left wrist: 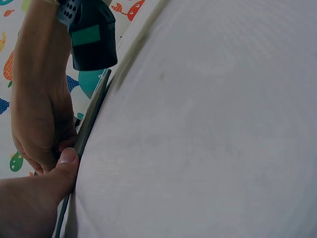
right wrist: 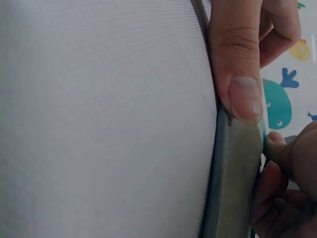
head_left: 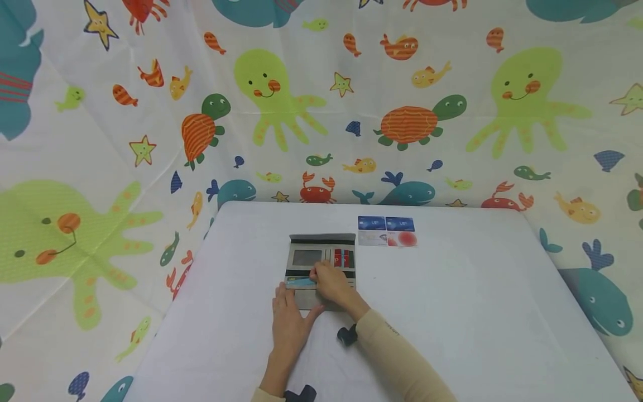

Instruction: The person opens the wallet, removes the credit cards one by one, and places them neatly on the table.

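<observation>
Backdrop (head_left: 311,151): sea-creature cloth, hanging beyond the white table (head_left: 452,312).
Wallet (head_left: 305,302): lies unfolded at mid-table, red cards (head_left: 337,259) in its far half.
Left hand (head_left: 291,322): fingers straight by the wallet's left edge, thumb spread to its near edge; I read this as bracing.
Right hand (head_left: 334,283): curled, pinching the right end of the blue card (head_left: 300,282), as far as I can tell past its own fingers.
Blue card: in the wallet's near half, running left to right.
Handling: I'd move both ends level, since leading with one corner could jam it; I'd have the left thumb press the wallet, never the card.
Loose cards (head_left: 373,223): four, just beside the wallet's far right corner.
</observation>
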`<state>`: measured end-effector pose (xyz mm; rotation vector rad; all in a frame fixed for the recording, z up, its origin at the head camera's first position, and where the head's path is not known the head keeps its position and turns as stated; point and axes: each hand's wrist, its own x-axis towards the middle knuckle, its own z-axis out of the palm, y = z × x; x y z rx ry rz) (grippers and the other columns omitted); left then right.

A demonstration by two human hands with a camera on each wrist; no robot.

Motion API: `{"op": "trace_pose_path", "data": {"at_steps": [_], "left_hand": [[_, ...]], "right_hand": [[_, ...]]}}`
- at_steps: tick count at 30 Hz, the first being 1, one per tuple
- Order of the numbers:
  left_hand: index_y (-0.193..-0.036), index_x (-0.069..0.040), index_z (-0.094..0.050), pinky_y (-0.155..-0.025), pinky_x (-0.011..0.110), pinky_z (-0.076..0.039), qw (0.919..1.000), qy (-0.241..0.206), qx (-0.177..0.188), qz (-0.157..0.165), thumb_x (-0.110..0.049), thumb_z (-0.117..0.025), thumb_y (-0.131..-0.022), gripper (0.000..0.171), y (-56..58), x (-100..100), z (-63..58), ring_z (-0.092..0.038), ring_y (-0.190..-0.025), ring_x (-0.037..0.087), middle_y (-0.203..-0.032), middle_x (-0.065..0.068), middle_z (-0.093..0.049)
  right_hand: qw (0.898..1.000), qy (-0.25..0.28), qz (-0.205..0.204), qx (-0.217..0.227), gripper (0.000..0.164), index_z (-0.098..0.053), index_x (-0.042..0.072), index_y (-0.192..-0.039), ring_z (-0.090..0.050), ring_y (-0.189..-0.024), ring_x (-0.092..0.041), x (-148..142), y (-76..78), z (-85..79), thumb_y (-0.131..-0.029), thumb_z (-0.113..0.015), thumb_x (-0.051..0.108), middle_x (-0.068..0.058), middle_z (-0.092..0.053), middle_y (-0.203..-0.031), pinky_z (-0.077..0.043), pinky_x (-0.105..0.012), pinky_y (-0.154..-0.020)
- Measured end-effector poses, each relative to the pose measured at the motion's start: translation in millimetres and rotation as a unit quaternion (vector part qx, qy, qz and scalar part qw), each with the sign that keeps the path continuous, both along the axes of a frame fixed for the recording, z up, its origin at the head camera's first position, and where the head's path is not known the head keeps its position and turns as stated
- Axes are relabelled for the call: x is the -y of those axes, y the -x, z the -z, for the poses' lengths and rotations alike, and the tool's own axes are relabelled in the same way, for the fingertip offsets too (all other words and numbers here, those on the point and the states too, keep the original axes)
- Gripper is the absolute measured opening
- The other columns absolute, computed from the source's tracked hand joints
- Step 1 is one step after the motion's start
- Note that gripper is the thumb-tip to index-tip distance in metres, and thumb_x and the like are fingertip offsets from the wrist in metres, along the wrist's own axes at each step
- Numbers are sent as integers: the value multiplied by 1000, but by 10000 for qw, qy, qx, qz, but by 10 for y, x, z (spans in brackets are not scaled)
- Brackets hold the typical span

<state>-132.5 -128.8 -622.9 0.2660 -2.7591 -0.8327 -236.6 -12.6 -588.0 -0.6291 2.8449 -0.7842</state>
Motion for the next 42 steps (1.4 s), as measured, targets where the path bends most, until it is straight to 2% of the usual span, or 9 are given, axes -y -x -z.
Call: {"op": "trace_pose_path", "data": {"at_steps": [6,10,23,42], "left_hand": [[-145,6,-41,-120,60,-29,10000,17,14,-4,-60,-78,-77,101,-4,13,0,-28,-149,48,-160,29,-29],[-145,5,-41,-120,59,-28,10000,-1,8,15,-60,-77,-78,100,-2,18,6,-28,-149,48,-159,30,-29],[-144,5,-42,-119,60,-29,10000,-10,18,-10,-58,-78,-78,98,18,3,30,-28,-149,48,-160,29,-29],[-143,5,-44,-119,60,-29,9999,-20,130,-65,-59,-78,-78,97,21,-3,8,-27,-150,47,-161,27,-28]], "right_hand": [[9998,74,-162,123,13,-64,14,-98,-51,-78,-11,-29,35,41,-96,-67,27,2,-56,-89,-48,-25,-69],[9995,184,-180,156,13,-65,14,-96,-51,-78,-10,-49,47,35,-95,-69,27,2,-56,-89,-47,-23,-69],[9991,395,86,160,11,-65,11,-92,-53,-81,-14,-44,33,27,-97,-67,22,-2,-59,-93,-51,-32,-76],[9974,605,367,-144,13,-63,10,-98,-54,-78,-14,-25,16,92,-100,-61,22,-3,-58,-94,-53,-31,-73]]}}
